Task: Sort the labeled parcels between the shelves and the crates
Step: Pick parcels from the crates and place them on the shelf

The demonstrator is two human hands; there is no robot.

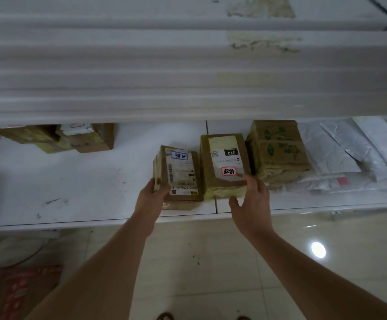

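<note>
Cardboard parcels (224, 165) w/ paper labels, matt white shelf (72, 181), glossy tiled floor (211, 262)

The one view comes from the camera on my head, looking forward and steeply down, wide-angled. A white shelf (72, 181) runs across at arm's reach; the shelf above (141, 77) fills twelve o'clock very close, and the tiled floor (199, 262) lies at six o'clock.

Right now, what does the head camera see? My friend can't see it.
Two hands hold small cardboard parcels on a white shelf: the left hand grips the blue-tagged parcel, the right hand the red-tagged parcel. More boxes sit beside them.
</note>
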